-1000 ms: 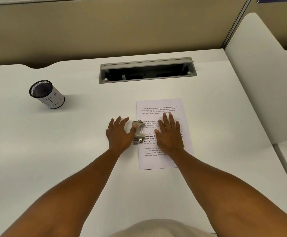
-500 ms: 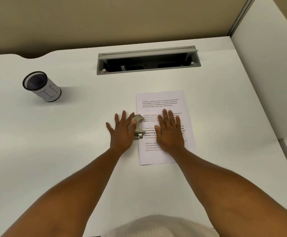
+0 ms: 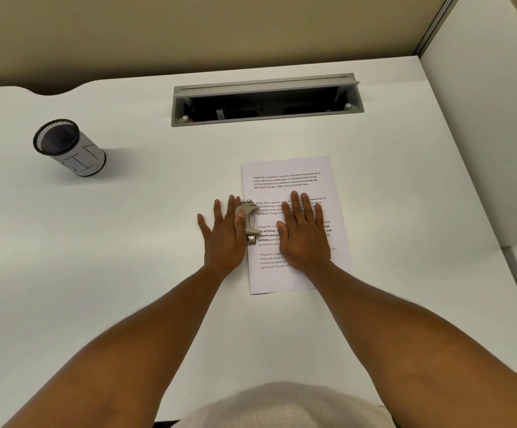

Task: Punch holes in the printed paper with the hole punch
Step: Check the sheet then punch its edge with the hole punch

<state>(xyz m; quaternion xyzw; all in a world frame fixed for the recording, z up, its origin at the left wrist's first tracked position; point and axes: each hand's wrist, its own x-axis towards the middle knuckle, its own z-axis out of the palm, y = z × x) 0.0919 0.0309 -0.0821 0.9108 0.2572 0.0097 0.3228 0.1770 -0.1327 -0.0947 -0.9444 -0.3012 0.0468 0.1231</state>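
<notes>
A printed paper (image 3: pixel 291 168) lies flat on the white desk (image 3: pixel 127 273), several text blocks on it. A small metal hole punch (image 3: pixel 250 222) sits on the sheet's left edge at mid-height. My left hand (image 3: pixel 223 236) lies flat over the punch's left side, fingers spread, thumb on its lever. My right hand (image 3: pixel 303 233) presses flat on the middle of the paper, just right of the punch, fingers together and extended. The paper under both hands is hidden.
A mesh pen cup (image 3: pixel 69 146) stands at the left back of the desk. A grey cable slot (image 3: pixel 266 100) is open at the back centre. A white divider panel (image 3: pixel 482 134) rises along the right side.
My left hand has slid right and now covers the punch's left side with the thumb on the lever. The right hand stays flat on the paper. The head camera has tilted downward.
</notes>
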